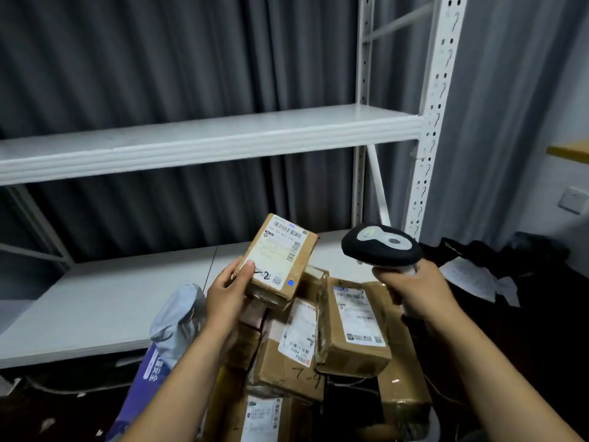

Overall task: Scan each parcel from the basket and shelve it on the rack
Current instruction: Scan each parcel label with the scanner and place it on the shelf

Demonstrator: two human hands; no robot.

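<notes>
Student: Above the heap, head view: what is held, and how?

Tutor: The left hand [228, 293] grips the small brown cardboard parcel with a white printed label [280, 260], thumb on the label face. The parcel is held clear above the stacked brown cardboard boxes [353, 320] and short of the white steel rack [204, 138]. The right hand [414, 291] is clenched round the handle of the black-and-grey handheld scanner [381, 245], whose head appears turned toward the parcel.

Student: Likely faults?

Tutor: A blue spot lies on bare cardboard beside the label's lower corner. If that is the aiming light, it misses the barcodes and the read may fail. The thumb also covers the label's edge. Held one-handed and tilted, the box could slip.

Student: Materials?

Tutor: Rigid, sharp-edged board with smooth paper labels. Beside the heap is a soft, crumpled grey plastic mailer bag [178, 317]. The rack has flat painted shelves on perforated uprights. The basket itself cannot be made out.
</notes>
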